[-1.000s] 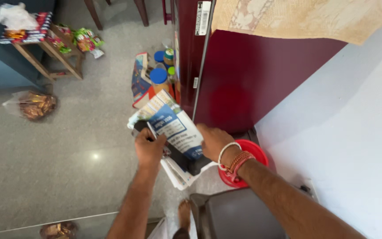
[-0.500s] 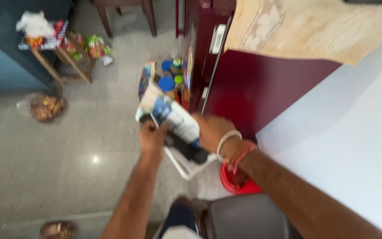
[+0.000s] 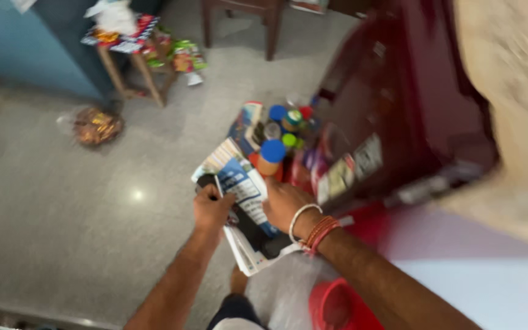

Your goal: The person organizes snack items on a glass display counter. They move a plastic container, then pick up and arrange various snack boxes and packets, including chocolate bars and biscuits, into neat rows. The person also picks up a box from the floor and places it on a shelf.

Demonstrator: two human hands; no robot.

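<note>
Both of my hands hold a stack of folded papers and booklets point(image 3: 239, 183), white and blue on top, in front of my waist. My left hand point(image 3: 212, 208) grips its left edge, where something dark shows under the fingers. My right hand point(image 3: 283, 205), with white and red bangles on the wrist, grips the right side. More white sheets point(image 3: 245, 253) hang below the stack. The picture is blurred by motion.
A dark red fridge point(image 3: 398, 122) stands at the right. Several jars and bottles with blue, green and red lids point(image 3: 282, 131) sit on the floor beside it. A red round tub point(image 3: 337, 305) is by my legs. A small wooden table with packets point(image 3: 129, 43) and a bag point(image 3: 96, 125) stand at the far left.
The view has swung and blurred, and the fridge now looks tilted. My hands keep hold of the paper stack, which sits lower in the picture than before.
</note>
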